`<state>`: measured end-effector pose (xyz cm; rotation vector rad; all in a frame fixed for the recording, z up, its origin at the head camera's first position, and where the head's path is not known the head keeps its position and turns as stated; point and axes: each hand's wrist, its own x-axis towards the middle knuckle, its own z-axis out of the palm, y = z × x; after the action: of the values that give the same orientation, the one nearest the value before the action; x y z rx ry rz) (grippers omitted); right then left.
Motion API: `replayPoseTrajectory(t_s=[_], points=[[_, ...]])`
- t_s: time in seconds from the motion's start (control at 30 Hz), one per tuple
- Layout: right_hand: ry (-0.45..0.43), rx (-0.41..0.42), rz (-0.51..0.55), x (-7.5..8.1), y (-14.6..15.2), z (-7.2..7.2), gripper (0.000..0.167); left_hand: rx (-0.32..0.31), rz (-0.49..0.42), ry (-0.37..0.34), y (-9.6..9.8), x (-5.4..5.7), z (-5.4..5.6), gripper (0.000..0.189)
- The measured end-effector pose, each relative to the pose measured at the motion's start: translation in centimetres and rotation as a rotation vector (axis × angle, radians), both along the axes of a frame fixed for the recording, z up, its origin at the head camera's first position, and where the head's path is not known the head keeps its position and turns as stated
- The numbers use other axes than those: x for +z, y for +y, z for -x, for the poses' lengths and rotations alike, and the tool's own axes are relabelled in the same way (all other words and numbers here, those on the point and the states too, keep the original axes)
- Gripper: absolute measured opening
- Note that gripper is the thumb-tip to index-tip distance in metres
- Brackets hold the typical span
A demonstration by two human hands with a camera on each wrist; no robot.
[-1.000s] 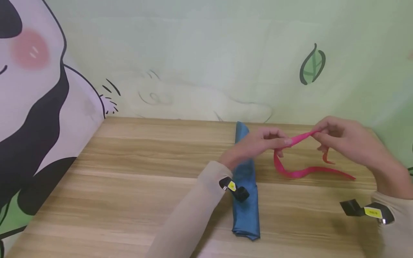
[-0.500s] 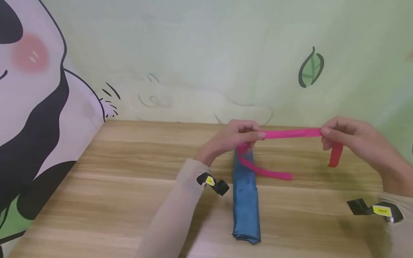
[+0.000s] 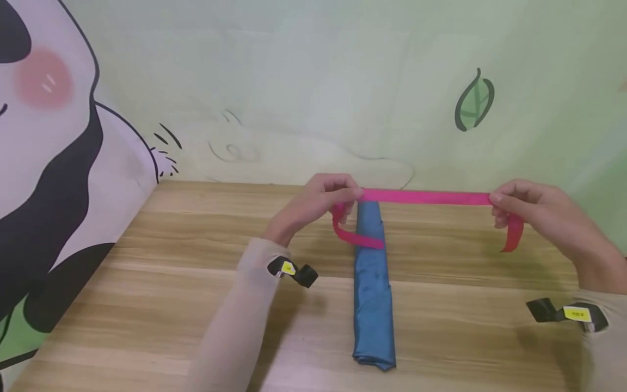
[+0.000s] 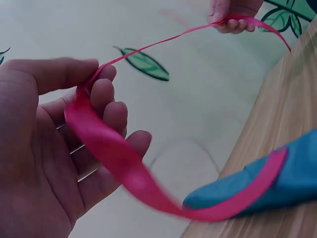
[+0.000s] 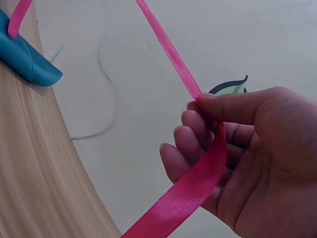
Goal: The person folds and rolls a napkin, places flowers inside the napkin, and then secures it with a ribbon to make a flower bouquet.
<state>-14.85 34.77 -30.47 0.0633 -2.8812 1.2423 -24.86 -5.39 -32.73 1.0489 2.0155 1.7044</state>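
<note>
A bright pink ribbon point(image 3: 426, 196) is stretched nearly level between the two hands, above the table's far part. The left hand point(image 3: 328, 198) pinches it between thumb and forefinger, and a loose tail curls down from there to the blue cloth. On the other side the right hand point(image 3: 531, 207) pinches the ribbon the same way, with a short tail hanging below its fingers. Beneath lies a folded blue satiny cloth point(image 3: 373, 305), a long narrow bundle running from front to back. In the left wrist view the ribbon's tail point(image 4: 119, 158) hangs across the palm.
The wood-grain table point(image 3: 196, 283) reaches back to a pale green wall point(image 3: 294, 81) printed with a panda point(image 3: 49, 163) and a leaf point(image 3: 474, 103). Each sleeve carries a small black wrist device.
The left hand has moved left, past the blue cloth, drawing the ribbon from a short slack span to a long straight one. The right hand has shifted slightly right.
</note>
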Motion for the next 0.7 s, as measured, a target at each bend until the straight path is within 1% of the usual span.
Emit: replayPoseTrajectory(t_s=[0.13, 0.2, 0.3, 0.43, 0.57, 0.7], points=[[-0.019, -0.010, -0.003, -0.4, -0.2, 0.3, 0.035, 0.046, 0.040, -0.008, -1.7, 0.0, 0.1, 0.021], [-0.029, -0.011, -0.003, -0.6, -0.2, 0.5, 0.036, 0.067, 0.064, 0.002, -2.5, -0.1, 0.1, 0.021], [-0.042, -0.019, -0.020, -1.0, -0.4, 0.7, 0.038, 0.084, 0.090, 0.011, -3.8, -0.3, 0.3, 0.018], [-0.045, -0.022, -0.023, -1.6, -0.5, 1.2, 0.041, 0.133, 0.129, 0.008, -5.3, -0.7, 0.7, 0.017], [-0.036, -0.010, 0.037, -2.3, -0.6, 2.0, 0.041, 0.205, 0.147, -0.008, -6.2, -1.3, 1.2, 0.018], [-0.034, -0.012, 0.115, -3.2, -0.6, 2.8, 0.041, 0.257, 0.125, -0.058, -6.3, -2.1, 1.9, 0.020]])
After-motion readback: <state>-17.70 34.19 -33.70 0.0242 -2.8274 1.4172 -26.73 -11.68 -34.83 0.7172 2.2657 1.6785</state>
